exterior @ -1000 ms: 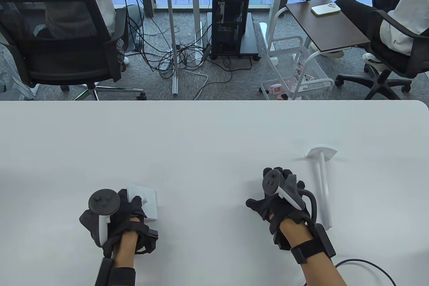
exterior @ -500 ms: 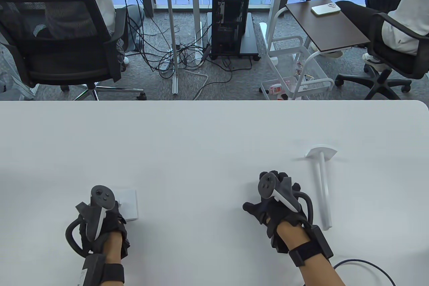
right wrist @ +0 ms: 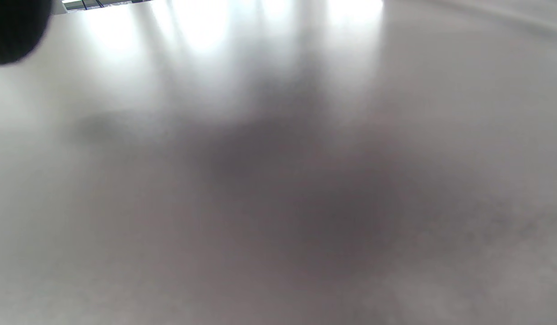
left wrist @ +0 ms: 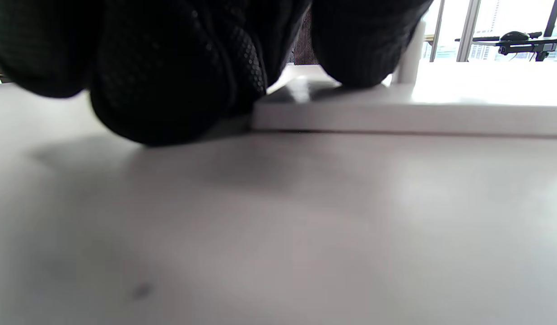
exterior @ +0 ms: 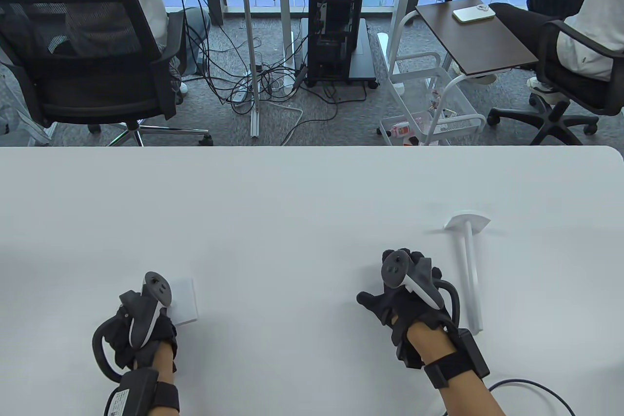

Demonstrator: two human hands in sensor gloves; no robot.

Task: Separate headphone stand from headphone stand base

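The white square headphone stand base (exterior: 185, 301) lies flat on the table at the near left. My left hand (exterior: 141, 323) sits at its near-left corner. In the left wrist view one fingertip (left wrist: 359, 63) rests on top of the base (left wrist: 396, 119), and the others (left wrist: 170, 90) touch the table beside its edge. The white headphone stand (exterior: 469, 269), a thin rod with a curved top, lies apart from the base on the table at the right. My right hand (exterior: 407, 284) rests palm down and empty just left of the rod, not touching it.
The white table (exterior: 292, 201) ends at its far edge, with chairs, cables and a wire cart on the floor beyond. A black cable (exterior: 531, 384) trails from my right wrist at the near right.
My left hand has drawn back to the left and toward me, and the base has slid left with it. My right hand has barely moved. The stand has not moved.
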